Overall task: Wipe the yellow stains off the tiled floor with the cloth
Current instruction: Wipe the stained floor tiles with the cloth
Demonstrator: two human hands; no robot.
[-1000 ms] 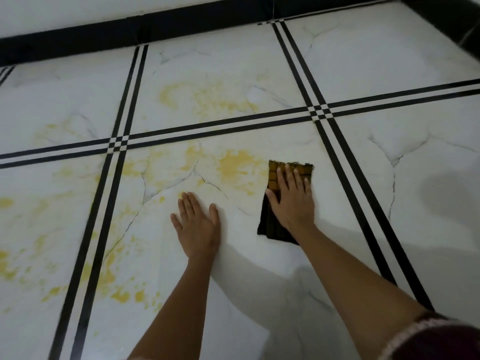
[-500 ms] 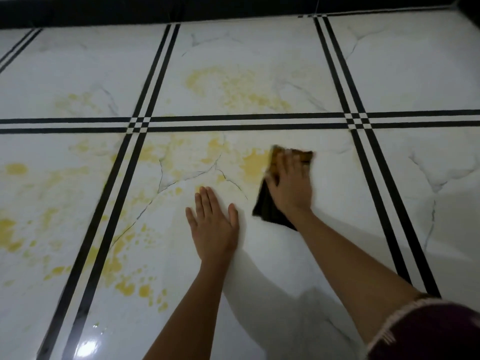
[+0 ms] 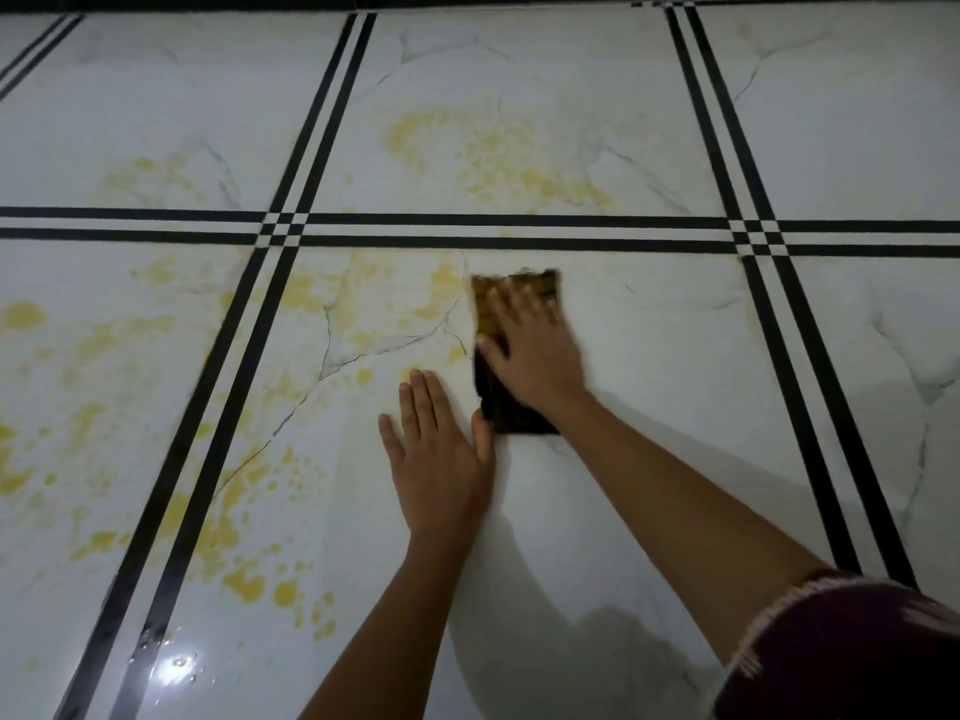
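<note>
My right hand [image 3: 532,348] presses flat on a dark folded cloth [image 3: 511,407] whose far end is soaked yellow, lying on the middle white tile [image 3: 649,356]. My left hand [image 3: 441,459] rests flat on the same tile, fingers spread, just left of the cloth's near end. Yellow stains [image 3: 363,304] spread left of the cloth across this tile. More yellow stains [image 3: 498,158] lie on the tile beyond the black lines. Further yellow blotches [image 3: 249,579] sit near the left double line, and others [image 3: 23,314] on the far left tile.
Black double grout lines [image 3: 519,231] cross the marbled white floor in a grid. A dark skirting strip [image 3: 467,0] runs along the far edge. A wet light glare [image 3: 176,667] shines at the lower left. A maroon sleeve [image 3: 857,657] fills the lower right corner.
My right hand slid the cloth away from me and to the left, over the yellow patch in the middle tile, which now looks fainter. The left hand stayed planted; the view shifted.
</note>
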